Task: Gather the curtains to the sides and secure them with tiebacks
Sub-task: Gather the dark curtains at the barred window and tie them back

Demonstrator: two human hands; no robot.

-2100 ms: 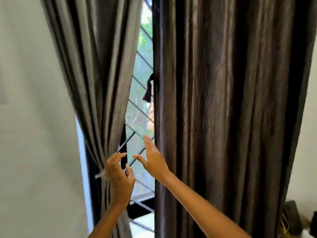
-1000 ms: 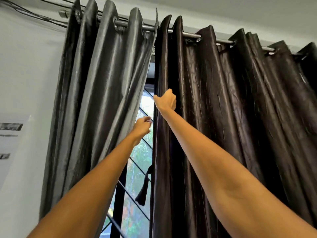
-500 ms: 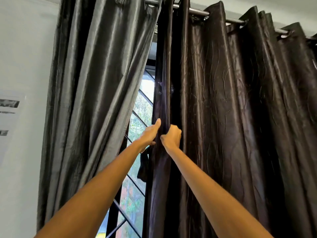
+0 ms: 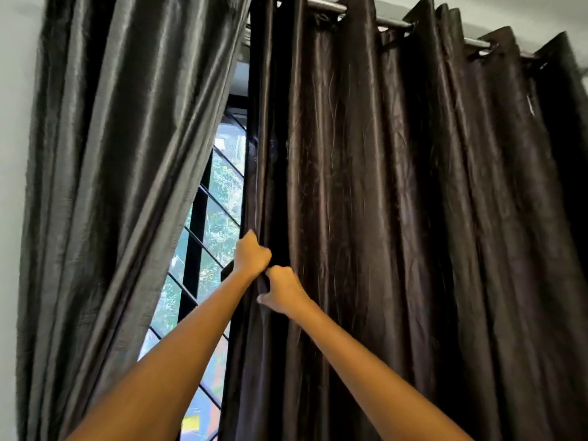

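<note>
— Fingers of which hand had the cloth?

— Both. The left hand was curled into a fist round the inner edge of the right curtain, thumb side up. The right hand gripped the same edge just below it, knuckles towards the camera, the two hands almost touching.

— And the arms?

— Both stretched up and forward, nearly straight, converging on that edge.

— Where did the curtains hang?

— The right one fell in full folds from the rod. The left curtain swept away to the left, baring a window grille between them.
</note>
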